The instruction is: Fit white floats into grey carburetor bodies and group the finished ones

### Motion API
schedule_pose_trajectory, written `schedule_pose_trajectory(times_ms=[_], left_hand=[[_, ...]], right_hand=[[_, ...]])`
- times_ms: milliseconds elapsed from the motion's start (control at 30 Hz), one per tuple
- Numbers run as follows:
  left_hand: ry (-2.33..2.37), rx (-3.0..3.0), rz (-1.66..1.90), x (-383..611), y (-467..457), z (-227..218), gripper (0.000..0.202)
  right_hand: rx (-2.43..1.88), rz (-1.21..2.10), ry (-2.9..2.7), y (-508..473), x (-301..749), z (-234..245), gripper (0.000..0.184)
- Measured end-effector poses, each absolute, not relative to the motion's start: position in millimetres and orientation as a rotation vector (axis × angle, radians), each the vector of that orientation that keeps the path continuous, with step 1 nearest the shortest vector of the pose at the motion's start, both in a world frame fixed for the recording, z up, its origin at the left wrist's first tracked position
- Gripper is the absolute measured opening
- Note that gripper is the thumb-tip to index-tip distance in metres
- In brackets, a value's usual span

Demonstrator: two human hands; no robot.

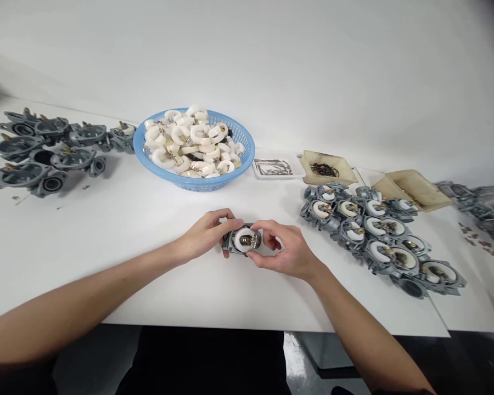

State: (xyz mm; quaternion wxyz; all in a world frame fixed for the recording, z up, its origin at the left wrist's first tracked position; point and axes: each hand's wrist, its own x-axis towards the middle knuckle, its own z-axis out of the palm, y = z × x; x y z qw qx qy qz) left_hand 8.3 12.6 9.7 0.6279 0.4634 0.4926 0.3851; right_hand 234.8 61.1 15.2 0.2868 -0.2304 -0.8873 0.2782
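A grey metal carburetor body [227, 244] sits at the middle of the table, with a white float [240, 240] in its bowl opening. My left hand [206, 235] is closed round the carburetor's left side, its thumb on the upper rim. From the right, my right hand [287, 249] reaches in with thumb and forefinger bent round the float's right edge, by the small metal hinge [253, 240]. Whether those fingertips press on the float or on the carburetor rim is hard to see. Brass parts show inside the float's curve.
Behind the hands, a blue basket [189, 182] holds many white floats. Carburetor bodies [20, 174] stand at left; others with floats [381, 252] are grouped at right. A white tray [273, 176] of thin pins and two yellowish bins [346, 174] [430, 195] line the back.
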Motion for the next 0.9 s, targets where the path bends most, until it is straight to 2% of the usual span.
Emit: schedule_pose_trajectory(times_ms=[600, 800, 900], left_hand=[[1.112, 1.044, 0.892, 7.9, 11.7, 9.1, 0.037], [1.115, 1.06, 0.897, 8.9, 11.3, 9.0, 0.037], [1.114, 1.065, 0.892, 9.1, 11.7, 8.2, 0.037]], right_hand=[[-0.63, 0.774, -2.388, 62.2, 236.0, 15.7, 0.034], [-0.613, 0.748, -2.436, 62.1, 236.0, 15.4, 0.046], [-0.59, 0.716, -2.428, 61.9, 235.3, 15.3, 0.041]])
